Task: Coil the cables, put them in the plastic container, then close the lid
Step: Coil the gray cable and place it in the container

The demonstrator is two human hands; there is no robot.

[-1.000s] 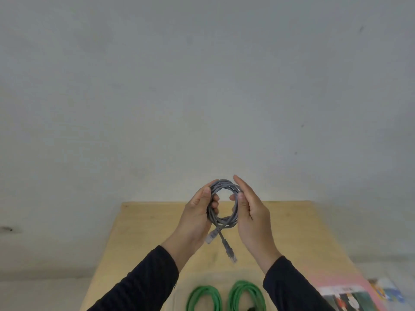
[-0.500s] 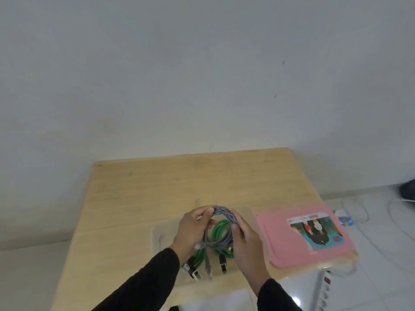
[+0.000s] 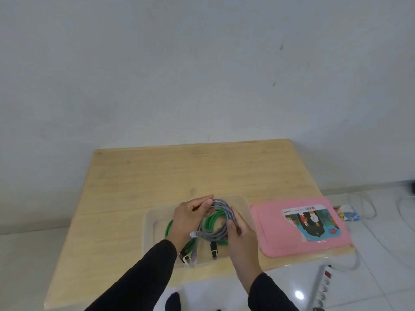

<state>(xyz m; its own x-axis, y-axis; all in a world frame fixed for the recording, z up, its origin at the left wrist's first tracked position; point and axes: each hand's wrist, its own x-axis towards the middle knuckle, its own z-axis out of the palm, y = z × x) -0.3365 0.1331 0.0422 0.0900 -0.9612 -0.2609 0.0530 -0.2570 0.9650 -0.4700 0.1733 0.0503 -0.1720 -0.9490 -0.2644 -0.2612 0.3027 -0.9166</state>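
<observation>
Left hand (image 3: 190,217) & right hand (image 3: 241,235) both grip the coiled grey cable (image 3: 219,223) over the container (image 3: 148,227), lower centre, green cables (image 3: 213,218) inside. Next: lower, let go, fetch pink lid (image 3: 269,232) at right.

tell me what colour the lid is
Pink, with a picture label on top. The lid lies on the table, seen clearly in the head view.

Grey cable (image 3: 216,227), green cables (image 3: 213,217), pink lid (image 3: 301,230), black sleeves (image 3: 143,274)
</observation>
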